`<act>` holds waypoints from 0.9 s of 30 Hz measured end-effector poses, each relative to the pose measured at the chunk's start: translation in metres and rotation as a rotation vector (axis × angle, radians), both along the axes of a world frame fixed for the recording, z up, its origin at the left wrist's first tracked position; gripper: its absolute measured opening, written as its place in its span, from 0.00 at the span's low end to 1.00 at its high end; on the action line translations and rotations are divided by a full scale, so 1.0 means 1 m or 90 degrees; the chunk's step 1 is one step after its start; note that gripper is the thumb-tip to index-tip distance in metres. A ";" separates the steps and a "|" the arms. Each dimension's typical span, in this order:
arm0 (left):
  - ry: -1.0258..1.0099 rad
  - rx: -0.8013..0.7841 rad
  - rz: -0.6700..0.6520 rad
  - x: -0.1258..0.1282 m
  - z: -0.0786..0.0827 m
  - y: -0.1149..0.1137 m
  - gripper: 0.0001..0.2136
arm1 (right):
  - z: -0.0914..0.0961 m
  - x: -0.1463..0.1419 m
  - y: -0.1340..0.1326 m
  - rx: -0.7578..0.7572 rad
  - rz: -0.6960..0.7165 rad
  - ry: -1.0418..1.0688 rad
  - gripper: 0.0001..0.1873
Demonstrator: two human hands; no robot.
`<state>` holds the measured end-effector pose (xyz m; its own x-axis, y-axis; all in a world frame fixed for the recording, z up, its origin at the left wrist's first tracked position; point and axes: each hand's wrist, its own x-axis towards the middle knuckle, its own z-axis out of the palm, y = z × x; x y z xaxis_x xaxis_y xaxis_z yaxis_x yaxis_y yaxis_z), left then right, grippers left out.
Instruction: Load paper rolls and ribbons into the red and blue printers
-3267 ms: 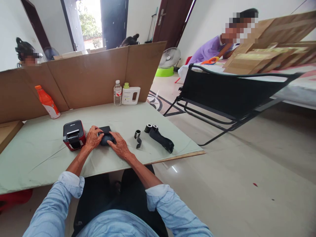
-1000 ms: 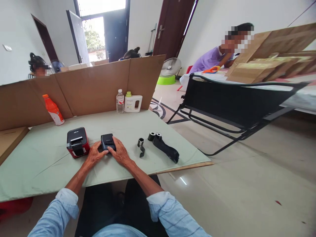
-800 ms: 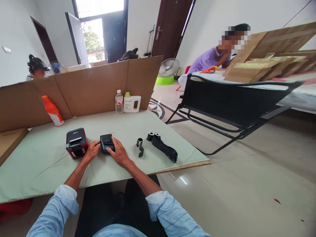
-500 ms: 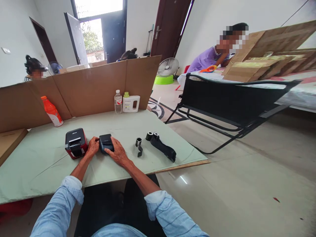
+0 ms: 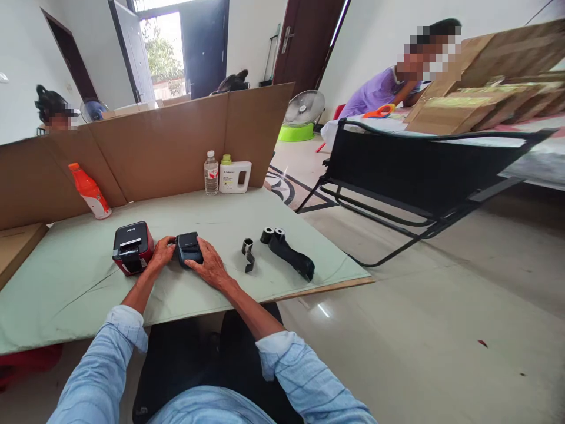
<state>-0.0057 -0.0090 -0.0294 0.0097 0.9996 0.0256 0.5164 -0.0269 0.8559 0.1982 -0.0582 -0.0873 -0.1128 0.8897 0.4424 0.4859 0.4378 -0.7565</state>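
Note:
A small dark portable printer (image 5: 189, 249) lies on the pale green table. My right hand (image 5: 209, 263) grips its right side, with the thumb along the near edge and the fingers at the far corner. At the printer's left edge, the fingertips of my left hand (image 5: 163, 252) are pinched together; what is between them is too small to make out. Just left of that hand stands a red and black label printer (image 5: 132, 248). To the right lie a partly unrolled dark strip roll (image 5: 248, 254), two small black rolls (image 5: 266, 235) and a black cloth sleeve (image 5: 292, 257).
A cardboard screen (image 5: 168, 141) borders the table's far side. Before it stand an orange bottle (image 5: 90, 192), a clear water bottle (image 5: 211, 174) and a white jug (image 5: 235, 177). A folding black chair (image 5: 397, 174) is at the right; a person in purple (image 5: 371, 94) leans beyond it.
The camera view has shifted slightly, so the table appears a little higher. My hands stay at the small printer, with almost no change in their grip.

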 end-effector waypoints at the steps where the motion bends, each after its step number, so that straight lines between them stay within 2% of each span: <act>1: -0.015 -0.014 -0.002 0.001 0.000 0.001 0.22 | 0.000 0.000 0.000 -0.001 0.000 -0.002 0.47; 13: -0.179 -0.092 0.022 0.011 -0.008 0.005 0.26 | -0.006 0.004 0.002 -0.010 0.011 -0.016 0.50; 18: -0.217 -0.106 0.039 0.013 -0.006 0.003 0.26 | -0.006 0.003 0.000 -0.025 -0.011 -0.010 0.54; 27: -0.265 -0.115 0.060 0.018 -0.006 0.005 0.29 | -0.003 0.006 -0.001 -0.012 -0.005 -0.028 0.53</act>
